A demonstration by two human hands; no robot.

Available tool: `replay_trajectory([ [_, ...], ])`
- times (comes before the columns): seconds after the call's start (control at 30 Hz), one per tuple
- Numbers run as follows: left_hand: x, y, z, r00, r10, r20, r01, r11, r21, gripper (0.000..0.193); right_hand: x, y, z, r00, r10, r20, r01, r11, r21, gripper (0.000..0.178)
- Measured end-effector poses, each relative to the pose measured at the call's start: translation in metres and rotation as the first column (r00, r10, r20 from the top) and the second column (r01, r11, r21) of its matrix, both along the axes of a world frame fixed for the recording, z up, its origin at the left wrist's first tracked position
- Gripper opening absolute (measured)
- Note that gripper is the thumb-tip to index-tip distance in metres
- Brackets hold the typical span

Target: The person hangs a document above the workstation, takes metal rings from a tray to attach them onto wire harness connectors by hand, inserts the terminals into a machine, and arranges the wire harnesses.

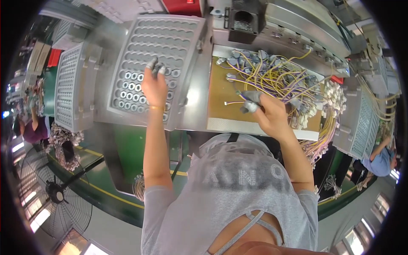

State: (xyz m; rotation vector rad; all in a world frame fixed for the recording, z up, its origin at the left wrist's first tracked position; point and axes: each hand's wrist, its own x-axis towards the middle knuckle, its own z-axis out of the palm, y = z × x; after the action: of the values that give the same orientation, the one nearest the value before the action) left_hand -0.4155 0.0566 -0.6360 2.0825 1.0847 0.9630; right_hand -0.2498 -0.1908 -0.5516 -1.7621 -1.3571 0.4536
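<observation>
A grey tray [163, 46] with rows of round pockets lies at the left, its nearer pockets filled with silvery ring-shaped parts [128, 75]. My left hand [154, 87] is over the tray, grey covers on its fingertips. Those fingers are bent together at the edge of the filled rows; whatever is between them is too small to make out. To the right, my right hand [267, 111] pinches a wire lead above a brown work board [221, 117]. A small white connector [226, 103] on a thin lead sticks out left of its covered fingertips.
Yellow and purple wires with grey round parts [272, 70] are heaped on the board's far side. White connectors [308, 117] hang over its right edge. A black box [244, 21] stands behind. More trays [70, 87] stand at the left; a fan [55, 193] and co-workers are farther off.
</observation>
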Motion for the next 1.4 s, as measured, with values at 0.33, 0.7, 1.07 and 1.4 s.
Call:
replay_trajectory([
  [0.33,0.042,-0.131,0.071,0.729,-0.246,0.639,0.680,0.370,-0.633,0.036,0.007,-0.010,0.000,0.914,-0.128,-0.385,0.094,0.990,-0.105,0.009],
  [0.7,0.042,-0.144,0.078,0.640,-0.300,0.707,0.767,0.304,-0.565,0.038,0.004,-0.016,0.016,0.819,-0.144,-0.555,0.141,0.989,-0.048,0.005],
  [1.07,0.050,-0.153,0.088,0.649,-0.465,0.602,0.760,0.432,-0.486,0.031,0.013,-0.023,0.032,0.992,-0.101,-0.076,0.110,0.987,0.115,0.015],
  [1.4,0.077,-0.162,0.088,0.699,-0.179,0.692,0.713,0.243,-0.658,0.020,0.012,-0.037,0.024,0.901,-0.228,-0.370,0.232,0.972,-0.034,0.017],
])
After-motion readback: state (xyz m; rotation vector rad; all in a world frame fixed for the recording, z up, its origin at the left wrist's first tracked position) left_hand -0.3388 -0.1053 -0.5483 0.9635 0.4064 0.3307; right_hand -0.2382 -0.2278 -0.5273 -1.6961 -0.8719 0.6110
